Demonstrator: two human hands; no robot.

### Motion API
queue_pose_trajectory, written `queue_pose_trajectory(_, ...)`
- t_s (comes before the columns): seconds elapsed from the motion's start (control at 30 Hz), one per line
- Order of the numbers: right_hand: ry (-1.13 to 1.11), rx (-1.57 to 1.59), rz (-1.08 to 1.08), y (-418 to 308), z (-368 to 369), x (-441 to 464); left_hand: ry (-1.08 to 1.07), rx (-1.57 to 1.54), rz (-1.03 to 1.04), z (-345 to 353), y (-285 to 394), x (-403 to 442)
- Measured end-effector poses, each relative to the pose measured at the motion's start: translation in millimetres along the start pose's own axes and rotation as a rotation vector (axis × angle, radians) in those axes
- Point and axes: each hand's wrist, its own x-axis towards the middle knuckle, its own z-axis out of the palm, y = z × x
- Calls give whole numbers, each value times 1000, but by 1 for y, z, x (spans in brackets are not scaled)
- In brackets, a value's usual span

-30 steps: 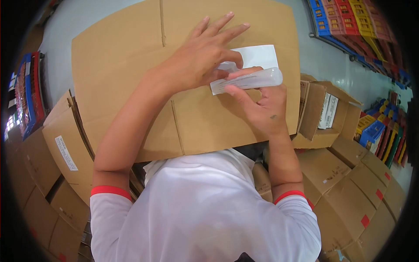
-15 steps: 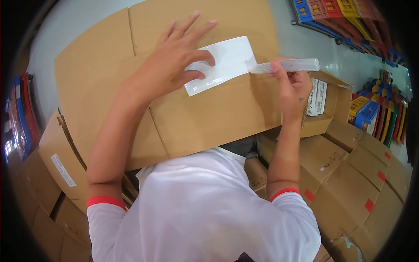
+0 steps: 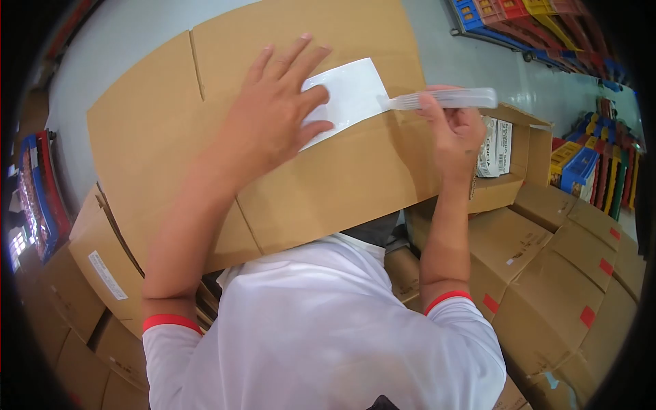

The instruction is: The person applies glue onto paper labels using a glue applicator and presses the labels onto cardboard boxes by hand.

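One label (image 3: 355, 92) under left hand (image 3: 273, 109), one film (translucent) (image 3: 465, 99) in right hand (image 3: 454, 133)

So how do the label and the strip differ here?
The label is solid white; the strip is see-through. The label lies on the cardboard, while the strip is held up in the right hand. The label looks broader, the strip narrower. They appear to meet at one end.

Room over cardboard (image 3: 328, 184) between forearms (image 3: 445, 229)
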Motion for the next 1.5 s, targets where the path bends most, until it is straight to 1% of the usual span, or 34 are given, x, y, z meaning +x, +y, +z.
queue_pose_trajectory(0.07, -55, -91, -30, 3, 7, 1, 128, -75, -14, 8, 12, 6)
queue_pose_trajectory(0.1, -59, -83, -38, -6, 11, 1, 132, -65, -18, 10, 19, 9)
queue_pose_trajectory(0.17, 2, 22, 43, -38, 16, -8, 88, -47, -84, 15, 32, 10)
queue_pose_trajectory(0.2, 1, 29, 43, -48, 19, -11, 86, -41, -86, 19, 32, 10)
queue_pose_trajectory(0.27, -13, 162, -174, -63, 22, -13, 61, 53, -190, 23, 30, 13)
queue_pose_trajectory(0.3, -7, 166, -176, -67, 21, -11, 60, 57, -184, 19, 26, 13)
queue_pose_trajectory(0.37, -24, 291, -219, -71, 21, -8, 138, -41, -328, 4, 12, 8)
queue_pose_trajectory(0.4, -16, 297, -221, -70, 24, -7, 135, -35, -322, -3, 5, 4)
queue_pose_trajectory(0.47, -85, 601, -13, -67, 41, -1, 537, -426, -358, -19, -9, -2)
queue_pose_trajectory(0.5, -86, 618, -21, -64, 50, -3, 539, -408, -354, -27, -9, -1)
queue_pose_trajectory(0.57, -241, 605, 228, -56, 70, -13, 1029, -906, -311, -44, -3, -2)
queue_pose_trajectory(0.6, -245, 617, 222, -59, 83, -16, 1030, -892, -306, -51, -2, -2)
queue_pose_trajectory(0.67, -269, 671, 377, -67, 108, -24, 1270, -1121, -255, -61, 0, -4)
queue_pose_trajectory(0.73, -246, 733, 403, -74, 124, -25, 1267, -1117, -220, -66, 4, -9)
queue_pose_trajectory(0.77, -219, 788, 434, -78, 129, -25, 1276, -1161, -248, -68, 10, -8)
queue_pose_trajectory(0.83, -234, 823, 419, -80, 134, -22, 1285, -1204, -277, -68, 13, -9)
queue_pose_trajectory(0.9, -249, 857, 404, -83, 137, -19, 1241, -1274, -199, -63, 13, -11)
queue_pose_trajectory(1.0, -263, 783, 418, -89, 135, -15, 1229, -1323, -208, -65, 21, -9)
queue_pose_trajectory(1.03, -198, 737, 394, -91, 131, -14, 1230, -1325, -215, -70, 23, -10)
queue_pose_trajectory(1.07, -136, 691, 372, -92, 126, -12, 1213, -1472, -292, -77, 26, -11)
queue_pose_trajectory(1.1, -125, 632, 293, -90, 116, -6, 1191, -1617, -374, -80, 28, -14)
queue_pose_trajectory(1.13, -113, 573, 216, -86, 101, 1, 1192, -1617, -390, -78, 18, -22)
queue_pose_trajectory(1.17, -115, 571, 226, -84, 86, 7, 1016, -1585, -385, -74, -1, -34)
queue_pose_trajectory(1.2, -156, 387, 220, -82, 69, 14, 843, -1548, -374, -69, -15, -40)
queue_pose_trajectory(1.23, -194, 203, 209, -78, 54, 20, 746, -1477, -557, -62, -23, -38)
queue_pose_trajectory(1.27, -193, 201, 213, -71, 42, 25, 743, -1480, -560, -55, -22, -39)
queue_pose_trajectory(1.33, -275, -39, 224, -56, 25, 35, 412, -1072, -710, -35, -15, -37)
queue_pose_trajectory(1.37, -275, -42, 225, -51, 20, 39, 412, -1075, -711, -22, -15, -36)
queue_pose_trajectory(1.43, -312, -352, 238, -39, 15, 44, 449, -500, -454, 3, -20, -35)
queue_pose_trajectory(1.47, -311, -353, 241, -30, 16, 46, 446, -502, -453, 8, -22, -35)
queue_pose_trajectory(1.5, -336, -345, 222, -20, 18, 47, 384, -448, -444, 12, -22, -35)
